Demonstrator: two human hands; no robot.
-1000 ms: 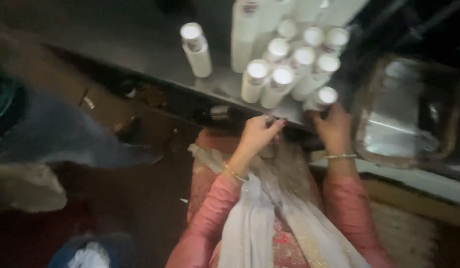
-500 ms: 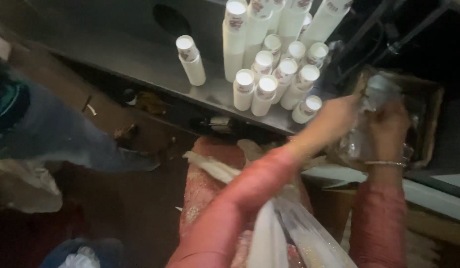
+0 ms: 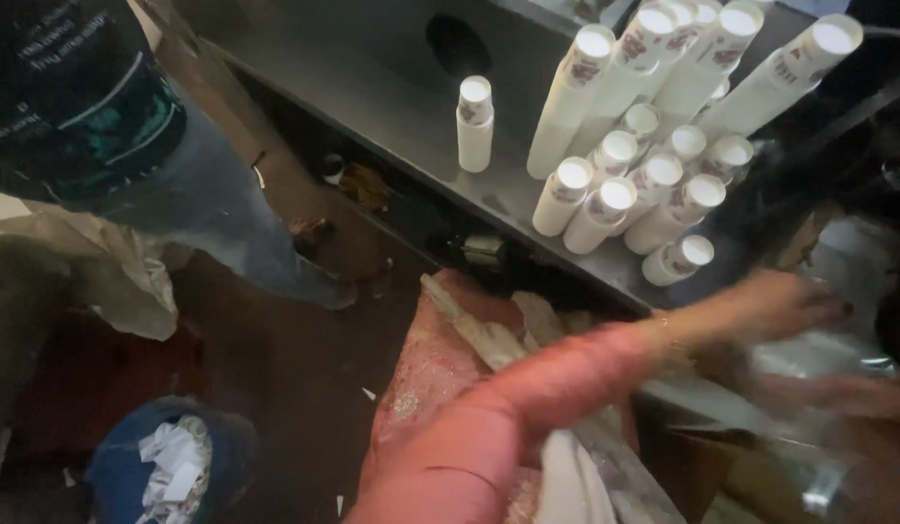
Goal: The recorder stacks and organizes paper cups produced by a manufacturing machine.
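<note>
My left hand (image 3: 795,303), on a pink-sleeved arm with a thin bracelet, stretches to the right across my lap and is blurred by motion. It hovers by a sheet of clear plastic (image 3: 809,357) at the right edge. My right hand (image 3: 843,396) is a reddish blur lower right, apparently gripping that plastic. A cluster of short white capped tubes (image 3: 644,189) stands on the dark metal table (image 3: 392,87) just beyond my left hand. Taller white tubes (image 3: 664,68) lean behind them. One short tube (image 3: 474,121) stands alone to the left.
Another person in a dark printed shirt and jeans (image 3: 130,146) stands at the left. A blue bin with crumpled paper (image 3: 168,466) sits on the dark floor, lower left. Pale cloth (image 3: 576,475) lies across my lap. The table has a round hole (image 3: 457,44).
My hands left the tubes at the table edge and moved right to the clear plastic. My left arm now reaches farther right and lower. The view has shifted left.
</note>
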